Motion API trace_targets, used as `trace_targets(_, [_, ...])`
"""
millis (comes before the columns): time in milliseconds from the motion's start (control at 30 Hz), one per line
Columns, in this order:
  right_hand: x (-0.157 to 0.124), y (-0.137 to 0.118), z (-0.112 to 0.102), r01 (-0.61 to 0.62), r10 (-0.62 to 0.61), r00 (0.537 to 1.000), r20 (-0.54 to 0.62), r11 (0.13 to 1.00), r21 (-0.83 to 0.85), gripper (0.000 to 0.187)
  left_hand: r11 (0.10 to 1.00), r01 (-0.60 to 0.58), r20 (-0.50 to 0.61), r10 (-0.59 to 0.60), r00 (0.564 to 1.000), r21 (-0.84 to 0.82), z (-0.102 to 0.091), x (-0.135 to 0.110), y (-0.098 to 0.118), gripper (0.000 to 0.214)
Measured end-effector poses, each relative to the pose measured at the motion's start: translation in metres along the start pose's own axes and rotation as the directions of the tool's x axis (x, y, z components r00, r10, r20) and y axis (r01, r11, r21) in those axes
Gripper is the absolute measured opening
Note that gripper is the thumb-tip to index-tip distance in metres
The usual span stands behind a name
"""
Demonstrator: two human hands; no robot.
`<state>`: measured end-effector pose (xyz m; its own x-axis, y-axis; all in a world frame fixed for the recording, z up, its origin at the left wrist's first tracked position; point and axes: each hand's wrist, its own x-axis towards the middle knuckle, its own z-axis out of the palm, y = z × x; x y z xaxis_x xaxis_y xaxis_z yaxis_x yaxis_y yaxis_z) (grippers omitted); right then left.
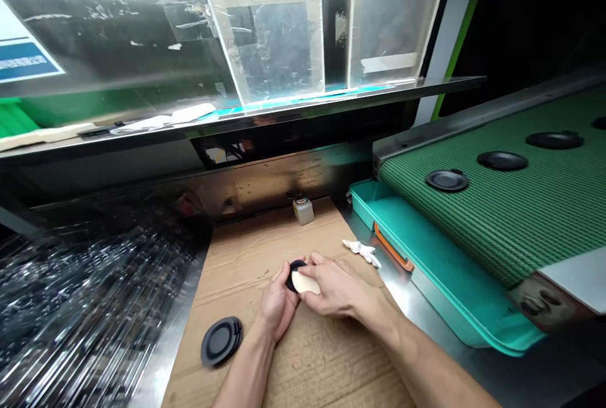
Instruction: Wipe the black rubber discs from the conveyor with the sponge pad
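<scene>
My left hand (pixel 278 302) is closed round a small black round disc (pixel 294 268), held over the brown cardboard sheet (pixel 284 357). My right hand (pixel 337 288) grips a pale cream block (pixel 305 282) and presses it against the disc. To the left on the cardboard lie two stacked black discs (pixel 221 340), apart from both hands.
A green ribbed conveyor belt (pixel 530 218) at right carries several black discs (pixel 447 180). A teal tray (pixel 426 263) with an orange handle sits below it. A white rag (pixel 362 250) and a small bottle (pixel 303 210) rest on the cardboard. Crinkled clear plastic (pixel 71 313) lies at left.
</scene>
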<state>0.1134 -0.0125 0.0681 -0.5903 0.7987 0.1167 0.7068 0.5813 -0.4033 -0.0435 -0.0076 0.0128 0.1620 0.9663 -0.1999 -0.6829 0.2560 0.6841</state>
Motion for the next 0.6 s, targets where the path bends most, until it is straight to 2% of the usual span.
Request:
trace_targets(100, [-0.002,0.001,-0.001,0.002,-0.002,0.999,-0.04,1.0,0.001,0.025,0.999,0.031,0.001,-0.031,1.0,0.023,0.0,0.0,0.0,0.029])
trace_targets(233, [-0.005,0.007,-0.001,0.005,-0.004,1.0,0.016,0.999,-0.043,0.023,0.998,0.07,-0.048,-0.07,0.996,-0.003,-0.001,0.001,0.001,0.031])
trace_targets(333, [-0.004,0.009,0.005,-0.126,0.12,0.987,-0.104,0.991,-0.052,0.029,0.997,0.069,-0.053,-0.07,0.996,-0.036,-0.002,0.003,0.002,0.031])
trace_targets(467, [0.008,-0.004,0.032,-0.136,0.148,0.956,-0.254,0.989,0.063,0.05,0.987,0.06,-0.05,-0.068,0.996,-0.146,-0.002,0.005,0.002,0.033])
trace_targets(500, [0.012,-0.008,0.039,-0.166,0.182,0.942,-0.282,0.983,0.079,0.051,0.983,0.051,-0.041,-0.059,0.997,-0.176,-0.002,0.005,0.002,0.034])
trace_targets(600, [0.021,-0.02,0.054,-0.343,0.359,0.857,-0.369,0.933,0.109,0.045,0.971,0.022,0.019,-0.018,1.0,-0.237,-0.004,0.004,0.002,0.037])
